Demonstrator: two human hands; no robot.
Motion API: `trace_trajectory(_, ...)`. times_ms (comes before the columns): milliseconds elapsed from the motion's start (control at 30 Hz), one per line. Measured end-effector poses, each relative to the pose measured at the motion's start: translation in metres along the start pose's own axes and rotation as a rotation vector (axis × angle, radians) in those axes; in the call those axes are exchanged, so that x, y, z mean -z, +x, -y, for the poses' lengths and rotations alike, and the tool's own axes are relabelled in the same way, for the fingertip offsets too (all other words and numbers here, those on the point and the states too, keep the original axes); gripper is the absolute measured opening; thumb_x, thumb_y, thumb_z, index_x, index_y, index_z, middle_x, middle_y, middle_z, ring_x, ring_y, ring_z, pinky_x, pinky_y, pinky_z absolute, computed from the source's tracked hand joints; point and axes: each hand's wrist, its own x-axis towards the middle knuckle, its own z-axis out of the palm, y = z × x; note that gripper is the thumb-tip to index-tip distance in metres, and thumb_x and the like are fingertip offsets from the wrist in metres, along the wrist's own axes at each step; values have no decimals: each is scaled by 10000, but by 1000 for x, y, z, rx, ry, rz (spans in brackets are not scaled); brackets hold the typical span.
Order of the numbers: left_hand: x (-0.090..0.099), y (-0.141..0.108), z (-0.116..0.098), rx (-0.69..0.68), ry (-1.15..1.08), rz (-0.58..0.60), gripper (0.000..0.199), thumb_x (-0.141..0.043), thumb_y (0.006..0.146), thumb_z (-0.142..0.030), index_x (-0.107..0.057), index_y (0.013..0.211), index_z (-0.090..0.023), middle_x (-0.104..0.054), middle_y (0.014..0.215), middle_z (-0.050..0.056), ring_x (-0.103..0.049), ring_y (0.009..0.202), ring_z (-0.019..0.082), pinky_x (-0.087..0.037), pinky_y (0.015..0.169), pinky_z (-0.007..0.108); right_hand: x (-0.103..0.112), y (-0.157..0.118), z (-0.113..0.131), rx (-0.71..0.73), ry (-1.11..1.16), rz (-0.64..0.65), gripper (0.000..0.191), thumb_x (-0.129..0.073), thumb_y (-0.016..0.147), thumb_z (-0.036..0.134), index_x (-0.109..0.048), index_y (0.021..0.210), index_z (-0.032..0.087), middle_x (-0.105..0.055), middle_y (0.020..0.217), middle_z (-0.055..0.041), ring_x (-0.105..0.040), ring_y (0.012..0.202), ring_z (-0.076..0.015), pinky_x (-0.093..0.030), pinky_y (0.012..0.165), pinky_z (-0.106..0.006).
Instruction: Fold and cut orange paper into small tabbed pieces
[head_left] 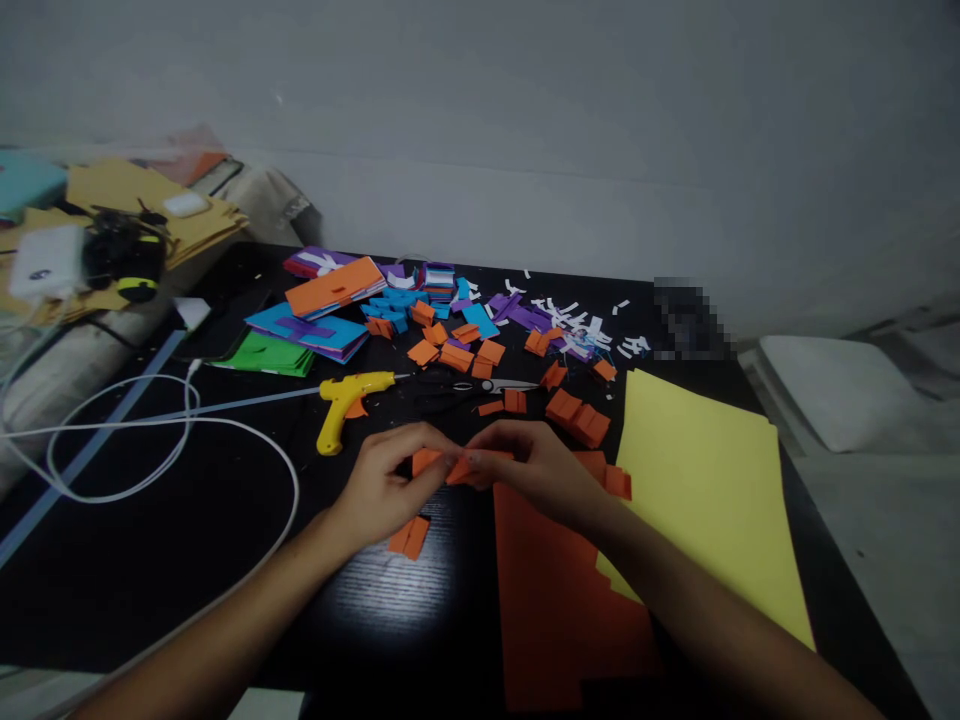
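Between both hands is a folded piece of orange paper (466,468), pinched by the thumbs and fingers. My left hand (395,482) grips its left part, and my right hand (531,462) grips the right. The fingertips nearly meet and cover some of the paper. Below my left hand lies a small folded orange paper piece (409,538). Under my right wrist is a large orange sheet (555,600), partly overlapping yellow sheets (705,480). Beyond the hands, scissors (510,385) with dark handles rest near several folded orange pieces (577,417).
A yellow glue gun (345,400) lies left of the scissors. White cable (289,470) loops across the black table (225,510). Stacks of folded blue paper (307,330), green paper (266,353) and orange paper (335,286) sit at the back left. White paper scraps (581,325) are scattered at the back.
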Motion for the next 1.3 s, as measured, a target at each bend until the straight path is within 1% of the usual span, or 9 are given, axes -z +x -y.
trace_trajectory(100,1,-2,-1,-24,69,13,99,-659,930,-165,-690,1023,-184,-738,908,22,-710,832,154,-542,748,246,-1,2,-5,23,-68,-26,263,-789,819,405,-761,901,156,-748,824,-59,-724,778,-219,-568,743,-345)
trace_trajectory(233,2,-2,-2,57,128,44,209,-639,965,-239,-647,1168,-187,-724,884,8,-700,806,149,-524,730,247,0,1,-6,106,-184,-54,183,-752,850,350,-764,874,168,-738,782,-37,-691,737,-193,-528,696,-308)
trace_trajectory(433,0,2,1,76,173,131,160,-585,1002,-257,-692,902,-192,-699,791,-8,-650,755,131,-472,717,240,-1,0,-6,146,-284,-72,140,-717,879,308,-766,876,177,-735,761,-23,-677,732,-180,-499,678,-285)
trace_trajectory(633,1,1,0,180,79,127,207,-587,990,-301,-668,844,-177,-656,737,-8,-603,668,121,-439,610,219,11,3,-2,160,-332,-145,186,-722,877,347,-768,825,175,-705,733,-14,-609,671,-151,-429,614,-267)
trace_trajectory(767,0,2,1,244,20,82,236,-602,972,-324,-658,802,-170,-619,699,-10,-573,647,122,-431,605,225,21,9,-2,134,-198,-172,270,-754,854,437,-756,807,171,-676,707,-8,-602,651,-145,-458,618,-271)
trace_trajectory(900,-1,4,2,321,-47,-31,244,-641,945,-377,-703,839,-166,-610,674,-10,-559,629,123,-429,588,222,19,13,-4,106,86,-273,416,-709,862,595,-729,887,180,-728,872,-49,-697,784,-184,-569,732,-316)
trace_trajectory(1000,-2,6,1,393,-135,-121,248,-679,917,-400,-728,860,-164,-630,678,-5,-559,612,118,-430,571,214,11,11,-5,66,171,-191,443,-747,834,605,-705,986,192,-749,956,-66,-729,838,-204,-598,796,-352)
trace_trajectory(1133,-4,7,-2,460,-304,-116,239,-736,874,-396,-731,881,-158,-681,716,11,-605,644,127,-463,606,221,2,8,-10,135,93,13,379,-877,754,420,-720,1021,201,-768,1030,-57,-729,940,-220,-571,901,-369)
trace_trajectory(1300,-7,7,-4,472,-372,-66,223,-770,844,-364,-682,821,-160,-590,634,-39,-517,579,92,-397,569,202,2,8,-13,118,-4,-89,299,-876,747,413,-703,812,179,-715,778,-7,-668,735,-173,-531,707,-306)
